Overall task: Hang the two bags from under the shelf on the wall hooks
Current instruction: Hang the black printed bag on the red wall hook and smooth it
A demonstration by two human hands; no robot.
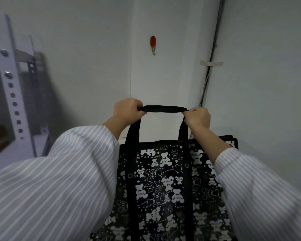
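Note:
A black bag (163, 188) printed with white bears hangs in front of me by its black handle (163, 109). My left hand (129, 110) is closed on the handle's left end and my right hand (197, 118) on its right end, stretching the strap level between them. A red wall hook (153, 44) with a metal prong sits on the white wall above the handle, well apart from it. I see only this one bag and this one hook.
A white metal shelf upright (12, 94) with a row of holes stands at the left. Dark cables (212, 54) run down the wall corner at the right, held by a strip of tape (211, 63).

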